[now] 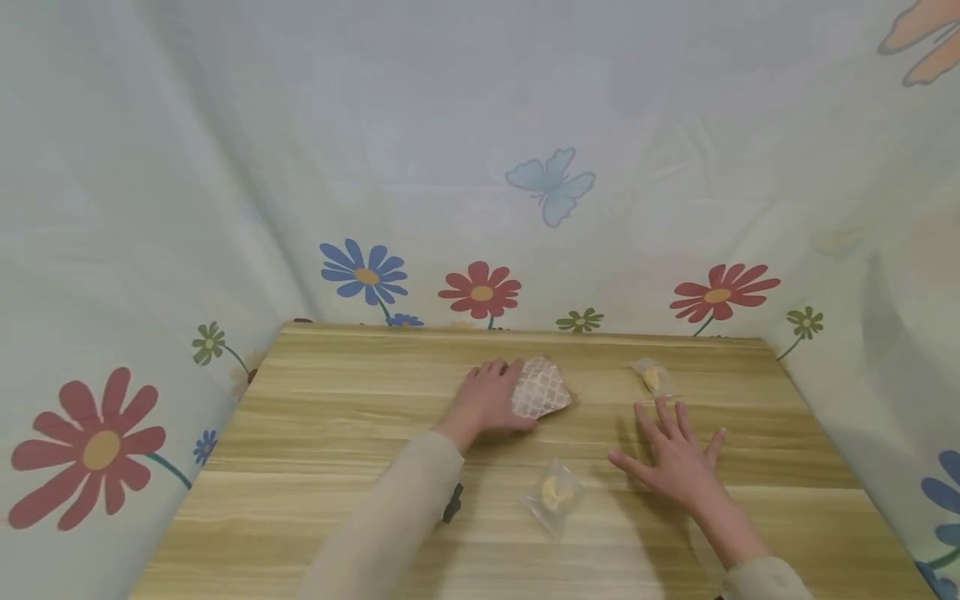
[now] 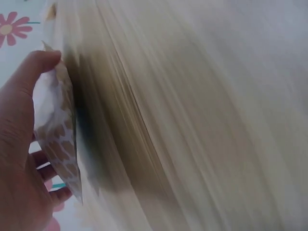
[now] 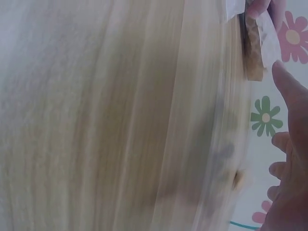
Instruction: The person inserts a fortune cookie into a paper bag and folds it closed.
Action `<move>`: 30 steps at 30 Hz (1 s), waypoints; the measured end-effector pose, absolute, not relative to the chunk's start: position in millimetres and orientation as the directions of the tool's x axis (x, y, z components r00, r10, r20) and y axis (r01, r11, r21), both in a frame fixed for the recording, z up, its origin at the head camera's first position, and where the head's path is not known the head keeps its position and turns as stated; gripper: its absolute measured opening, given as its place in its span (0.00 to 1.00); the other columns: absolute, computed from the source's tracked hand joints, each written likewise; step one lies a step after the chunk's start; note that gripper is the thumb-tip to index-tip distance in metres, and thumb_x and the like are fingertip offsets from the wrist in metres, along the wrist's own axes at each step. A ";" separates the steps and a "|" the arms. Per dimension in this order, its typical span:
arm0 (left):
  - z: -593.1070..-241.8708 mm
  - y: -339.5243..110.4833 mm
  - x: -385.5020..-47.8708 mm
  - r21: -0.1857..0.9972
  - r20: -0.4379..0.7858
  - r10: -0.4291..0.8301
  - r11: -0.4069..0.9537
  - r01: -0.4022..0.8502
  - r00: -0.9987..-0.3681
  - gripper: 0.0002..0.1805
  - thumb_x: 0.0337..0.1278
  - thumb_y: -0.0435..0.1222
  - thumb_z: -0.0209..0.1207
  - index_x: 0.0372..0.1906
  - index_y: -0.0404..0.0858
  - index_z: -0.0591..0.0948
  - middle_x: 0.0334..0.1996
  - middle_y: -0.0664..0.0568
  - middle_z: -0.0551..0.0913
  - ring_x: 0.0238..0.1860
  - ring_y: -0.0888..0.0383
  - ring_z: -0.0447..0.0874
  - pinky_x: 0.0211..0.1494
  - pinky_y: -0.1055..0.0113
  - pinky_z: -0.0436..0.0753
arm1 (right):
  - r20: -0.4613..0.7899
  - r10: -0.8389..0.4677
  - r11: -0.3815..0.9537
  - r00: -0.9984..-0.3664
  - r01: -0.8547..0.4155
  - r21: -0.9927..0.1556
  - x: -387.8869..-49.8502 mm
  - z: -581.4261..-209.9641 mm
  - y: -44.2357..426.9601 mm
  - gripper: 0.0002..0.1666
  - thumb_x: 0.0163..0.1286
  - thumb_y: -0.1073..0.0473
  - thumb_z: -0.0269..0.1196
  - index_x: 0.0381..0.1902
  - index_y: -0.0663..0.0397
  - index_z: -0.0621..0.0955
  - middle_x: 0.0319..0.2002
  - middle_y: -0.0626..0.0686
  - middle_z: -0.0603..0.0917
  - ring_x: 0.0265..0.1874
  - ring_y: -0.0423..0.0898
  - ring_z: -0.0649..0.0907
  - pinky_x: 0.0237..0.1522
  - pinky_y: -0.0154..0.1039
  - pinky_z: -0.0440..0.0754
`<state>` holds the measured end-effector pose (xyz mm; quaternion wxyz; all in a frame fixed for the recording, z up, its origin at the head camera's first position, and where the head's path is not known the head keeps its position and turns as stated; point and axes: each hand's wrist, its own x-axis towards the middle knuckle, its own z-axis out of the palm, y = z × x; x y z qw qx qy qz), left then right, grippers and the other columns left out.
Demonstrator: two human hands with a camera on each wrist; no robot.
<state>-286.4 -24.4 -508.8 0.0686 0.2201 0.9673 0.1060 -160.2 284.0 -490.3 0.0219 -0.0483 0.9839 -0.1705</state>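
Packet [image 1: 542,390] in left hand [image 1: 487,402], right hand [image 1: 678,463] splayed

A small paper packet [image 1: 542,388], tan with a white lattice print, lies by the far edge of the wooden tabletop [image 1: 337,400], roughly midway between its side edges. The left hand [image 1: 491,400] grips it, and a pointed corner juts toward the right edge. A clear sachet [image 1: 651,379] holding a yellow piece lies toward the far right corner, just beyond the fingertips of the right hand [image 1: 675,458]. A similar transparent sachet [image 1: 553,497] lies flat, farther from the far edge.
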 end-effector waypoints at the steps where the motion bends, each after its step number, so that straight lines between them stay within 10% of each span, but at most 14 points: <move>1: -508.4 -28.2 -285.4 0.231 -0.081 0.454 0.874 0.427 -0.887 0.64 0.50 0.71 0.70 0.86 0.46 0.57 0.78 0.43 0.68 0.78 0.43 0.65 0.82 0.43 0.64 | -0.024 -0.108 0.936 -0.994 -0.093 -0.339 -160.4 -490.4 282.9 0.62 0.68 0.21 0.63 0.84 0.54 0.62 0.85 0.67 0.51 0.83 0.73 0.47 0.66 0.89 0.28; 30: -492.6 -106.2 -256.7 0.228 -0.195 0.627 0.777 0.587 -0.754 0.69 0.44 0.64 0.76 0.88 0.44 0.52 0.80 0.44 0.64 0.80 0.45 0.62 0.85 0.46 0.56 | 0.007 -0.168 0.930 -0.986 -0.161 -0.329 -165.9 -488.4 260.0 0.60 0.67 0.22 0.64 0.84 0.52 0.65 0.84 0.66 0.55 0.83 0.71 0.50 0.67 0.89 0.33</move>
